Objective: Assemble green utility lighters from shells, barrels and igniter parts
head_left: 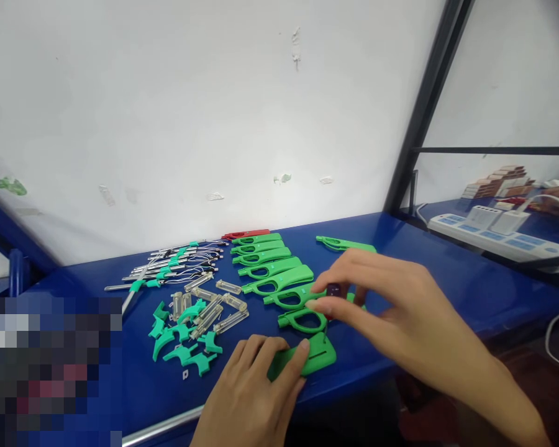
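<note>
My left hand [256, 385] is at the front edge of the blue table, its fingers closed on a green casing [320, 355] with a dark slot. Above and right of it, my right hand [377, 304] pinches a small dark, rounded piece [334, 290] between thumb and finger; its exact shape is partly hidden. Beyond the hands lies a column of green handle shells [276, 268] with oval openings, some partly covered by my right hand. A red shell [246, 234] is at the column's far end.
Clear plastic tubes [208, 316] and teal trigger pieces [181, 352] lie to the left. Metal rods with wires [168, 264] are behind them. Another green shell [345, 244] is at the back right. A power strip [498, 233] sits past the black frame [423, 105].
</note>
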The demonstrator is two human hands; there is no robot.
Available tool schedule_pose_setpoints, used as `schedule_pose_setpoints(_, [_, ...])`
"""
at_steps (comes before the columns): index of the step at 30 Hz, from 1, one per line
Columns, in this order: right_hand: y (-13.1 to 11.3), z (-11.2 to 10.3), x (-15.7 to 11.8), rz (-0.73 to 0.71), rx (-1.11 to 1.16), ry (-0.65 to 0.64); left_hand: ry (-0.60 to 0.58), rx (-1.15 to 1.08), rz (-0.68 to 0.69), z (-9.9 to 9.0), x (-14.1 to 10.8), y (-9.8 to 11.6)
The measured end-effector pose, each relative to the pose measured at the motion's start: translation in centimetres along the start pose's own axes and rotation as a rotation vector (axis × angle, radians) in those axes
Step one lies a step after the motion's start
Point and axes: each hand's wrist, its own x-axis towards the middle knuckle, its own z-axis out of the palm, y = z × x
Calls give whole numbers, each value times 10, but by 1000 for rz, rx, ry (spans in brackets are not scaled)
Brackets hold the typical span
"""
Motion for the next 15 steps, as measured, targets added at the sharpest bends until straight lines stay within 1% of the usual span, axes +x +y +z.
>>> schedule_pose_setpoints(2, [-1, -3, -2, -9, 22, 102, 11, -3, 6, 0, 0, 0])
schedule_pose_setpoints(4, [-1, -7, -5, 25, 57, 213, 20, -9, 6, 0, -1, 0])
schedule_pose_setpoints(7, [1, -11, -7, 74, 157, 324, 42, -5, 9, 3, -2, 0])
schedule_pose_setpoints(10, [3, -13, -8, 91, 206, 344, 86, 18, 36, 9, -4, -1])
schedule_pose_setpoints(13, [4, -13, -7, 157, 200, 333, 117, 48, 48, 13, -6, -2])
schedule_pose_setpoints(15, [5, -15, -8, 201, 197, 335, 124, 84, 65, 12, -6, -2])
